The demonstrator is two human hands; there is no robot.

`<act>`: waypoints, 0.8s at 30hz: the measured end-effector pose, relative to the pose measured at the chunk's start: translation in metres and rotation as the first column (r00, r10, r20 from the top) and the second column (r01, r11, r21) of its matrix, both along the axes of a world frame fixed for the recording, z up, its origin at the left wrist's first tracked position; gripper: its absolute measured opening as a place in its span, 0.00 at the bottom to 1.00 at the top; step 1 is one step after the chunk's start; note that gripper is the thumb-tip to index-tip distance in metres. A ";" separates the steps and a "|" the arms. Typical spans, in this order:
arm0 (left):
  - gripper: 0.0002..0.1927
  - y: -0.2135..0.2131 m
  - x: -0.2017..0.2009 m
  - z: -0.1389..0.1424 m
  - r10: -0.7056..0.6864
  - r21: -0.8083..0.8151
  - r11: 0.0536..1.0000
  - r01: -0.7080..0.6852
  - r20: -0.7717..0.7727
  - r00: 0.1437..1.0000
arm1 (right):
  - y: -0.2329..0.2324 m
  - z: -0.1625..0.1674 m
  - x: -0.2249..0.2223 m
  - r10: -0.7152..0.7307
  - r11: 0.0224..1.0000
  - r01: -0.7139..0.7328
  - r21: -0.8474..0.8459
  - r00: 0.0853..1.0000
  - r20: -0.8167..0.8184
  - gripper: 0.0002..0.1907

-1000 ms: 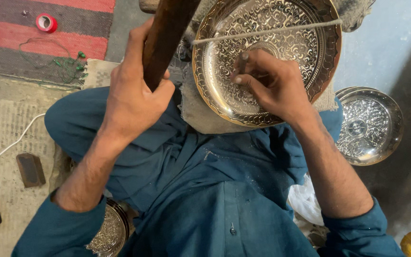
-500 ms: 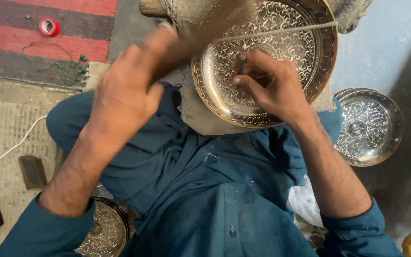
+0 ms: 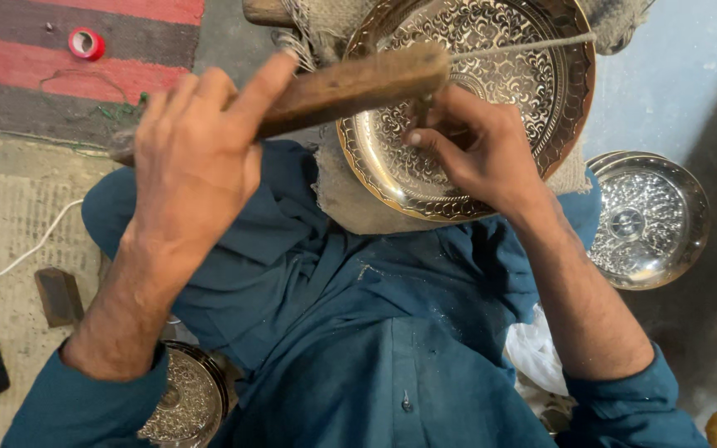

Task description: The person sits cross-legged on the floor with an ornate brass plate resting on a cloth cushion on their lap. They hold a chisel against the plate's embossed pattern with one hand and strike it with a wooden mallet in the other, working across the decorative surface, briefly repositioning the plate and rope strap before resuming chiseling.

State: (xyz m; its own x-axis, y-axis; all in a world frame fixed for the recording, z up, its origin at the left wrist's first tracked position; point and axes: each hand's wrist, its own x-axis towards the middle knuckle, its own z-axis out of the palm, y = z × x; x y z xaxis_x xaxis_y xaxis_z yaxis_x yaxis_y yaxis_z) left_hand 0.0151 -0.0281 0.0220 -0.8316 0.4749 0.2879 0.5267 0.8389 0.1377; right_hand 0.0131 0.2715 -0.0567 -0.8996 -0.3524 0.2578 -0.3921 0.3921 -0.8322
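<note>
Hands: left grips wooden mallet; right on engraved tray.

Engraved tray lies on burlap pad over the lap, w/ wooden mallet above its left rim. Smaller dish sits right of tray; another dish lies lower left, tape roll on rug at top-left corner.

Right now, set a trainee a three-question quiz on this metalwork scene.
1. True or false: the left hand holds the wooden mallet.
2. The right hand rests on: A) the engraved brass tray, B) the red tape roll, C) the silver dish?
3. What colour are the person's clothes?

Key: 1 true; 2 A; 3 teal blue.
</note>
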 end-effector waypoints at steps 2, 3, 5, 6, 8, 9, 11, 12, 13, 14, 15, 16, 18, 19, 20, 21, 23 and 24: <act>0.41 -0.002 -0.001 -0.001 -0.034 0.146 0.989 0.027 0.050 0.998 | 0.000 0.001 0.001 0.004 1.000 -0.003 -0.024 1.000 0.003 0.12; 0.40 0.000 -0.001 -0.004 -0.077 0.263 0.964 0.049 0.097 0.992 | 0.000 0.002 0.002 -0.013 1.000 0.013 -0.005 1.000 0.017 0.12; 0.40 0.000 -0.003 -0.007 -0.067 0.221 0.974 0.043 0.102 0.993 | -0.001 0.003 0.002 -0.031 0.999 0.031 0.013 0.999 0.022 0.12; 0.40 -0.001 -0.003 -0.008 -0.009 0.063 0.998 0.005 0.062 0.998 | -0.002 0.004 0.001 -0.028 1.000 0.028 0.014 0.999 0.019 0.12; 0.40 -0.005 -0.003 -0.010 0.042 -0.006 0.999 -0.042 0.077 0.996 | -0.004 0.004 0.001 -0.046 0.999 0.046 -0.005 0.997 0.063 0.11; 0.40 -0.007 -0.002 -0.011 0.034 0.086 0.995 -0.046 0.139 0.990 | -0.004 0.005 0.002 -0.067 0.997 0.070 -0.021 0.992 0.110 0.12; 0.38 -0.007 0.001 -0.015 -0.029 0.285 0.958 -0.040 0.232 0.972 | -0.004 0.005 0.004 -0.060 0.997 0.068 -0.046 0.988 0.144 0.12; 0.37 -0.006 0.002 -0.018 -0.083 0.389 0.921 -0.020 0.246 0.966 | -0.004 0.005 0.003 -0.036 0.997 0.044 -0.061 0.992 0.119 0.12; 0.36 -0.006 0.002 -0.020 -0.138 0.489 0.872 -0.004 0.254 0.957 | -0.003 0.005 0.002 -0.011 0.997 0.018 -0.073 0.996 0.093 0.12; 0.36 -0.006 0.003 -0.021 -0.096 0.453 0.890 -0.050 0.294 0.951 | -0.002 0.005 0.002 -0.015 0.999 0.018 -0.050 0.997 0.072 0.11; 0.36 -0.005 0.004 -0.023 -0.051 0.414 0.905 -0.097 0.333 0.941 | -0.002 0.004 0.001 -0.016 0.999 0.018 -0.026 0.999 0.050 0.11; 0.35 -0.004 0.003 -0.023 -0.008 0.373 0.917 -0.140 0.368 0.930 | -0.002 0.004 0.000 -0.019 1.000 0.019 -0.004 0.999 0.026 0.11; 0.35 -0.002 0.003 -0.023 -0.048 0.371 0.928 -0.046 0.239 0.970 | -0.001 0.003 0.000 -0.025 1.000 0.025 0.010 0.999 0.029 0.11; 0.35 -0.001 0.002 -0.023 -0.072 0.365 0.931 0.004 0.172 0.982 | -0.001 0.002 0.000 -0.030 0.999 0.029 0.016 0.999 0.029 0.11; 0.35 0.000 0.001 -0.022 -0.034 0.419 0.904 -0.083 0.264 0.964 | -0.001 0.001 -0.001 -0.022 1.000 0.022 0.014 1.000 0.006 0.11; 0.35 0.002 0.001 -0.021 -0.005 0.463 0.869 -0.174 0.361 0.933 | 0.000 0.000 -0.001 -0.015 1.000 0.015 0.014 1.000 -0.013 0.11; 0.37 0.007 0.000 -0.019 -0.046 0.525 0.836 -0.160 0.357 0.933 | 0.000 -0.002 -0.002 -0.009 1.000 0.010 0.024 1.000 -0.029 0.10; 0.38 0.010 -0.002 -0.019 -0.109 0.543 0.838 -0.046 0.250 0.962 | 0.001 -0.003 -0.002 -0.012 0.999 0.013 0.033 0.999 -0.030 0.10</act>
State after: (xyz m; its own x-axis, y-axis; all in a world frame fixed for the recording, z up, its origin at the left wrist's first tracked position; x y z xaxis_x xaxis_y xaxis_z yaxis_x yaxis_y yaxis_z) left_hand 0.0129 -0.0184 0.0027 -0.8995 0.3346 0.2810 0.4309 0.5724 0.6976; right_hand 0.0110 0.2722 -0.0599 -0.8962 -0.3499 0.2728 -0.4112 0.4243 -0.8068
